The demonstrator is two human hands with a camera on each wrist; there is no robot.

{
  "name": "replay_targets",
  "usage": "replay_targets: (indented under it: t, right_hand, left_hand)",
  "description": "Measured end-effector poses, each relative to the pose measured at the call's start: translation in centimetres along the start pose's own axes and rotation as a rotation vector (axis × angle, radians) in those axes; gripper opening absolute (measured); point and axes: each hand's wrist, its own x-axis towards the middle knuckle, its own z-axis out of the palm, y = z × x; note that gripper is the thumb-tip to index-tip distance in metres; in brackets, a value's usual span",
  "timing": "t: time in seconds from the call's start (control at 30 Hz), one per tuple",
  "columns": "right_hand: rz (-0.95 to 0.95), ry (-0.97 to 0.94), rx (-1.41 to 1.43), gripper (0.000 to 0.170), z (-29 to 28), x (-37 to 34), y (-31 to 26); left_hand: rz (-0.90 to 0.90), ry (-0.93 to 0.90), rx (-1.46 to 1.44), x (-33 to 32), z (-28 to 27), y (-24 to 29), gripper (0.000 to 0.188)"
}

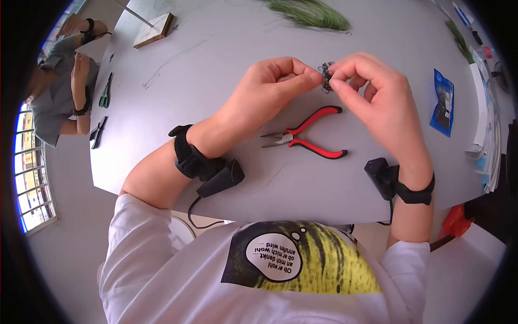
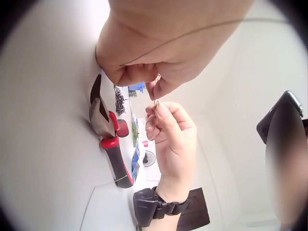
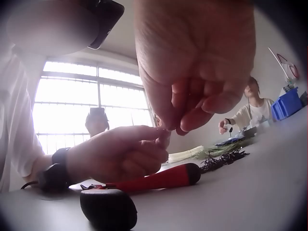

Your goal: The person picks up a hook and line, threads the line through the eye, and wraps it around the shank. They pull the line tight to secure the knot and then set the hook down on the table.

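My left hand [image 1: 270, 89] and right hand [image 1: 380, 89] meet fingertip to fingertip above the grey table. Between the right thumb and forefinger shows a small bent loop of thin wire [image 2: 156, 103], which that hand pinches. The left thumb and forefinger pinch close beside it; a thin wire strand [image 2: 192, 33] crosses in front of the left hand in its wrist view. Below the hands lie red-and-black pliers [image 1: 290, 138], their jaws apart. Beyond the fingertips a pile of small dark curled pieces [image 3: 226, 161] rests on the table, partly hidden by the fingers in the head view.
Green strands [image 1: 313, 15] lie at the far edge, and a blue packet [image 1: 443, 102] on the right near stacked papers [image 1: 480, 108]. A wooden block [image 1: 154, 31], scissors [image 1: 106, 90] and a black-handled tool [image 1: 98, 132] are at left. Another person [image 1: 65, 89] sits there.
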Motion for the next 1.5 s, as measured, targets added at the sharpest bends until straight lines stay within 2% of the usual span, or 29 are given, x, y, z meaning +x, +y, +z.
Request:
replay_targets:
  t: [0.07,0.17,0.47,0.7,0.77,1.0,1.27,1.5]
  right_hand:
    - [-0.046,0.102,0.094,0.008,0.1,0.1,0.1]
    - [-0.009,0.108,0.246,0.008,0.8,0.0,0.5]
    - [0.089,0.058,0.318,0.009,1.4,-0.1,-0.1]
    - [-0.029,0.102,0.229,0.009,1.4,-0.1,0.2]
    - [-0.062,0.109,0.187,0.009,1.3,0.0,0.1]
    - [0.025,0.091,0.237,0.01,0.9,-0.2,0.0]
    - [-0.071,0.127,0.187,0.007,0.9,-0.1,0.0]
    - [-0.075,0.134,0.179,0.007,1.1,-0.2,0.0]
  left_hand:
    - [-0.001,0.034,-0.002,0.0,0.1,0.2,0.019]
    - [0.002,0.044,-0.015,-0.1,0.4,0.0,0.017]
    - [-0.047,-0.005,-0.148,-0.3,0.4,0.0,0.02]
    - [-0.071,-0.041,-0.211,-0.4,0.3,0.4,0.023]
    - [-0.019,-0.043,-0.132,-0.3,0.2,0.3,0.022]
    - [0.014,0.005,-0.058,-0.3,0.5,0.3,0.02]
    - [0.003,0.044,-0.086,-0.4,0.7,0.3,0.023]
    - [0.01,0.052,-0.08,-0.5,0.8,0.2,0.022]
